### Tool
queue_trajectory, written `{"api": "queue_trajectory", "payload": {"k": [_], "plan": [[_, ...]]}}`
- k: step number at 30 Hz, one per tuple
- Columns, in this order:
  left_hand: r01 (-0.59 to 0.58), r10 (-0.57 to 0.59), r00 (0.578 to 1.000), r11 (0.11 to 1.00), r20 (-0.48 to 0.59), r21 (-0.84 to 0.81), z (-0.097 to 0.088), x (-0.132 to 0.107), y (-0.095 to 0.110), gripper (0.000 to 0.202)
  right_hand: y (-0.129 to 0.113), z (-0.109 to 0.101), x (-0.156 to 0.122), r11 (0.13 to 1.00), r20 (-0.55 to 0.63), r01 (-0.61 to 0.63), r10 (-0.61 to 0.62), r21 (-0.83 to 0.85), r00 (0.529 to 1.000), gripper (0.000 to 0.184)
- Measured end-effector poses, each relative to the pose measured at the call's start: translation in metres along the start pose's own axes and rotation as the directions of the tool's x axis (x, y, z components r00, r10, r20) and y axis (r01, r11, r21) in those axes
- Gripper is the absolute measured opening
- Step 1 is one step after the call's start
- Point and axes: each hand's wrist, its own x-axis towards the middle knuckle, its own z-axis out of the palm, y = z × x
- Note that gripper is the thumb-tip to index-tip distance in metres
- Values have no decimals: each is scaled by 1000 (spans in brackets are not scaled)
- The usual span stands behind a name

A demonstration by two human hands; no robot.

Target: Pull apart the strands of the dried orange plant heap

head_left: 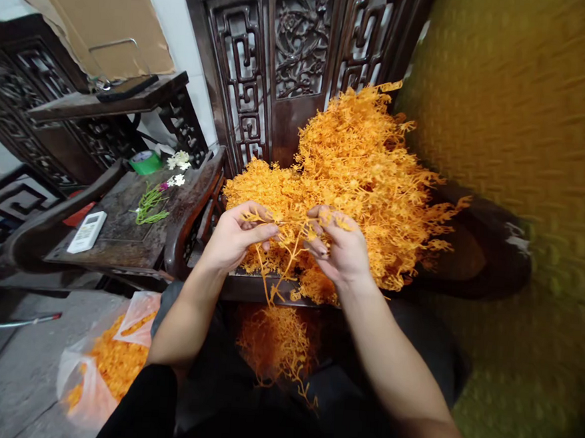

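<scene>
An orange branching plastic sprig [292, 256] is spread between my two hands, its forked stem pointing down toward my lap. My left hand [236, 235] pinches one side of it between thumb and fingers. On the other side, my right hand [343, 246] has its fingers closed around the twigs. Directly behind both hands rises a large heap of similar orange sprigs [361, 164], piled on a dark wooden carved chair. Below my hands, a tangle of bare orange stems [278, 345] sits between my legs.
To the left, a dark wooden side table [122, 224] carries a white remote [87, 231], green tape [145, 162] and green stems [152, 204]. A plastic bag [93, 385] of orange pieces is on the floor. A yellow-brown textured surface [519, 128] stands close on the right.
</scene>
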Motion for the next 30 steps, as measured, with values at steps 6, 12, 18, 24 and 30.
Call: {"api": "queue_trajectory", "payload": {"k": [6,12,18,24,30], "plan": [[-275,263,947,961,-183,-41,3,3,-4,36,2,-9,6,989,94,-147,149,-27,984,41],[-272,242,919,961,-311,-55,10,5,-2,41,-1,-22,7,769,169,-89,250,-633,953,53],[-286,264,905,958,-335,-18,13,5,-6,48,-36,-40,-6,586,120,47,87,-809,989,44],[-239,238,940,971,-244,26,20,1,-16,36,-31,-12,-25,717,151,209,-146,-665,978,40],[-112,103,985,992,-141,-61,24,-4,-18,41,-13,7,-20,607,249,362,-265,-708,932,35]]}}
